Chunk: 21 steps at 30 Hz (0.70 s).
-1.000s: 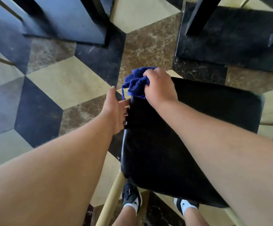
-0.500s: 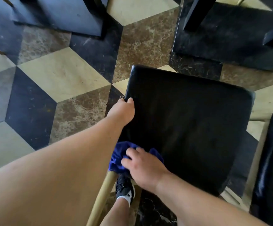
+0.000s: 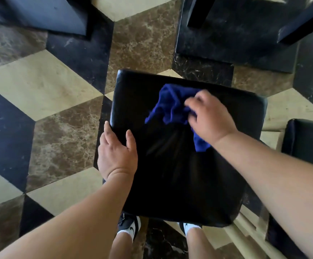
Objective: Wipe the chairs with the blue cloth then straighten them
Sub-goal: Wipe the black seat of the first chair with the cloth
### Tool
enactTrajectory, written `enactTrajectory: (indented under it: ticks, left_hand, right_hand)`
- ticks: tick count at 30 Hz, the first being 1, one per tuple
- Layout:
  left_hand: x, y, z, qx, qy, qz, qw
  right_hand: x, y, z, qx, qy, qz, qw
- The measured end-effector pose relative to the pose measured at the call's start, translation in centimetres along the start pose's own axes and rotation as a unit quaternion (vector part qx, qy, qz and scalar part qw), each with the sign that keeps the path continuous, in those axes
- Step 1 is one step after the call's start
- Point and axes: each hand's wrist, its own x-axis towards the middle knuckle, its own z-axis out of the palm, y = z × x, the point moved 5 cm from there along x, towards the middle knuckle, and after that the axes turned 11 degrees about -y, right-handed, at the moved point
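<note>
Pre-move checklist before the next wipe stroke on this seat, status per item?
1. Cloth gripped by right hand: ok, fingers bunch it.
2. Cloth on the seat: ok, it lies on the far middle of the cushion.
3. Left hand steadying the seat: ok, it rests on the left edge, fingers on top.
4. Seat free of other things: ok, only cloth and hands on it.
5. Seat fully wiped: cannot tell, the black surface shows no marks either way.
6. Room to straighten: cannot tell; second chair sits close on the right, gap partly hidden by the arm.
</note>
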Motion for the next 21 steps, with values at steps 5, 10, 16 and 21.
enactTrajectory:
  ticks: [5,10,16,21]
  left_hand:
    - [0.2,-0.2,0.3,0.011,0.025,0.005,1.000]
    - [0.2,-0.1,0.4,0.009,0.032,0.012,0.999]
    - [0.3,-0.2,0.5,0.010,0.039,0.009,0.999]
    - [0.2,-0.2,0.6,0.014,0.041,0.007,0.999]
  right_hand:
    - [2.2,0.2,-0.6,0.017,0.076,0.104,0.992]
    - [-3.6,-5.2,3.5,0.015,-0.042,-0.047,0.998]
    - [-14.1,-8.2,9.1,-0.006,-0.256,-0.267,0.929]
    - [-11.5,-6.0,7.5,-0.037,-0.209,-0.302,0.929]
